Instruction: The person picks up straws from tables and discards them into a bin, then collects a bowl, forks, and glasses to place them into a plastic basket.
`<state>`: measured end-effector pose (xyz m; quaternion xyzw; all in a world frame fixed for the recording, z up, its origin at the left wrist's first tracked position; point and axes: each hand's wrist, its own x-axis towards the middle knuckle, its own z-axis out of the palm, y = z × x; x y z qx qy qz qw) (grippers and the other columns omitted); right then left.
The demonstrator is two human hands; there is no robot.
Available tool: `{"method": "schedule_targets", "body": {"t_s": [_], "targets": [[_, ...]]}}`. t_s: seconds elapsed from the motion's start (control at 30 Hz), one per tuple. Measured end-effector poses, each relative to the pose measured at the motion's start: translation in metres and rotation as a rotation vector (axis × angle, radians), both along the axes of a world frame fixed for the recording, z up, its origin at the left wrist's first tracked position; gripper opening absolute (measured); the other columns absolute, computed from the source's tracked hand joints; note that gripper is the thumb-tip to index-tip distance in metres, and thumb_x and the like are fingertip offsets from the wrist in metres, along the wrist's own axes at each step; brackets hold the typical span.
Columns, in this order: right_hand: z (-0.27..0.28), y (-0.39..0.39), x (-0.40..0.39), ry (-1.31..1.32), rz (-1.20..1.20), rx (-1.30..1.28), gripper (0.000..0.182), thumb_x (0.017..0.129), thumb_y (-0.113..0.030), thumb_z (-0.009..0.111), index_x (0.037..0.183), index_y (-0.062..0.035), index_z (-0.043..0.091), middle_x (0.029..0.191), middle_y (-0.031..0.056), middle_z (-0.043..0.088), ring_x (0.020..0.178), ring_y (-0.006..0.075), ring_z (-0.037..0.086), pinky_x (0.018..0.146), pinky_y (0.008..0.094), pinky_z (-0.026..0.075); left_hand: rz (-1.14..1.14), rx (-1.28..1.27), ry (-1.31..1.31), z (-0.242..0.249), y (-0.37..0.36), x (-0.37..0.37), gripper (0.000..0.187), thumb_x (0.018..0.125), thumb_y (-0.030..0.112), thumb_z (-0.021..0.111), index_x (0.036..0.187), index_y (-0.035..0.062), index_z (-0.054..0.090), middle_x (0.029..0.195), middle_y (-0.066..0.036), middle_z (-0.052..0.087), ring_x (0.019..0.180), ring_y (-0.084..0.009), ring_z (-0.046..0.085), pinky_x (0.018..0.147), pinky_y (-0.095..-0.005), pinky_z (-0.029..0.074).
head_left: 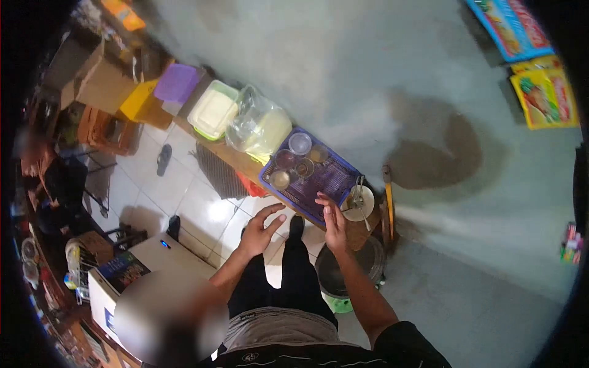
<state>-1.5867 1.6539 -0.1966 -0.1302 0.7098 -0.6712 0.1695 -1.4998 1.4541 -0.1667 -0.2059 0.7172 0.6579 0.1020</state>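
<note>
My left hand (262, 234) hovers over the tiled floor in front of my legs, thumb and fingers apart and holding nothing. Raised near the front edge of a purple plastic basket (331, 178), my right hand (333, 226) has its fingers spread with nothing in them. Several small round cups stand at the basket's left end, among them a clear cup (300, 144) and one with pale contents (280, 180). Close to my right fingertips, a white bowl (363, 211) holds forks and spoons (359, 195).
Left of the basket are a clear plastic bag (261, 126), a lidded tub (213, 110) and a purple container (177, 83). A dark round bin (350, 270) stands below the bowl. Another person (58, 184) sits far left. Colourful packets (543, 95) hang on the wall.
</note>
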Motion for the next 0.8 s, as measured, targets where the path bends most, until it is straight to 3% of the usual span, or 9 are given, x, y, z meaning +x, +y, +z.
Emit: {"method": "schedule_targets", "body": {"t_s": [0.07, 0.13, 0.4, 0.43, 0.6, 0.67, 0.73, 0.8], "targets": [[0.024, -0.012, 0.017, -0.028, -0.049, -0.019, 0.027, 0.101, -0.015, 0.038, 0.117, 0.0004, 0.055, 0.129, 0.0142, 0.051, 0.123, 0.0232, 0.045, 0.104, 0.0353, 0.032, -0.066, -0.014, 0.030, 0.007, -0.012, 0.014, 0.038, 0.094, 0.027, 0.058, 0.124, 0.0028, 0.056, 0.124, -0.011, 0.058, 0.119, -0.0204, 0.050, 0.102, -0.0350, 0.037], [0.036, -0.023, 0.035, -0.007, -0.101, -0.054, 0.027, 0.101, -0.015, 0.039, 0.116, 0.0009, 0.055, 0.128, 0.0137, 0.052, 0.122, 0.0217, 0.046, 0.104, 0.0344, 0.032, -0.138, -0.044, 0.068, 0.025, -0.027, 0.024, 0.039, 0.092, 0.029, 0.061, 0.123, 0.0049, 0.058, 0.123, -0.014, 0.059, 0.119, -0.0241, 0.052, 0.102, -0.0345, 0.037], [0.096, -0.007, 0.067, 0.039, -0.104, -0.049, 0.027, 0.101, -0.014, 0.039, 0.116, -0.0010, 0.057, 0.133, 0.0113, 0.049, 0.123, 0.0202, 0.045, 0.102, 0.0322, 0.033, -0.250, 0.073, 0.017, 0.044, -0.048, 0.039, 0.039, 0.094, 0.030, 0.059, 0.123, 0.0045, 0.058, 0.115, -0.007, 0.063, 0.108, -0.0153, 0.055, 0.098, -0.0311, 0.040], [0.102, 0.003, 0.068, 0.031, -0.159, -0.052, 0.025, 0.100, -0.015, 0.044, 0.115, 0.0000, 0.057, 0.128, 0.0093, 0.053, 0.115, 0.0179, 0.051, 0.097, 0.0311, 0.038, -0.247, 0.101, 0.013, 0.047, -0.040, 0.035, 0.039, 0.094, 0.030, 0.059, 0.123, 0.0040, 0.058, 0.116, -0.007, 0.063, 0.108, -0.0154, 0.055, 0.098, -0.0309, 0.040], [0.138, 0.076, 0.071, 0.176, -0.334, 0.011, 0.029, 0.100, -0.021, 0.043, 0.116, -0.0009, 0.057, 0.129, 0.0119, 0.052, 0.119, 0.0225, 0.050, 0.098, 0.0348, 0.039, -0.418, 0.083, 0.046, 0.060, 0.020, -0.003, 0.036, 0.095, 0.028, 0.058, 0.121, 0.0034, 0.059, 0.114, -0.006, 0.063, 0.108, -0.0152, 0.055, 0.095, -0.0292, 0.041], [0.144, 0.113, 0.080, 0.082, -0.449, 0.132, 0.034, 0.100, -0.028, 0.044, 0.118, -0.0020, 0.057, 0.128, 0.0119, 0.052, 0.119, 0.0243, 0.050, 0.099, 0.0357, 0.038, -0.552, 0.135, 0.080, 0.099, 0.055, -0.020, 0.034, 0.095, 0.025, 0.057, 0.121, 0.0032, 0.059, 0.112, -0.005, 0.062, 0.107, -0.0145, 0.055, 0.094, -0.0279, 0.041], [0.144, 0.145, 0.097, 0.191, -0.564, 0.199, 0.038, 0.099, -0.033, 0.045, 0.118, -0.0029, 0.058, 0.126, 0.0111, 0.054, 0.116, 0.0223, 0.051, 0.098, 0.0344, 0.039, -0.691, 0.170, 0.223, 0.116, 0.083, -0.035, 0.033, 0.096, 0.024, 0.056, 0.121, 0.0033, 0.059, 0.112, -0.005, 0.063, 0.106, -0.0139, 0.054, 0.094, -0.0282, 0.041], [0.165, 0.164, 0.118, 0.093, -0.754, 0.153, 0.037, 0.099, -0.033, 0.045, 0.118, -0.0032, 0.058, 0.122, 0.0112, 0.056, 0.114, 0.0208, 0.052, 0.098, 0.0338, 0.039, -0.765, 0.226, 0.219, 0.121, 0.105, -0.049, 0.032, 0.096, 0.024, 0.056, 0.120, 0.0039, 0.060, 0.111, -0.006, 0.063, 0.106, -0.0138, 0.054, 0.094, -0.0283, 0.041]]}}
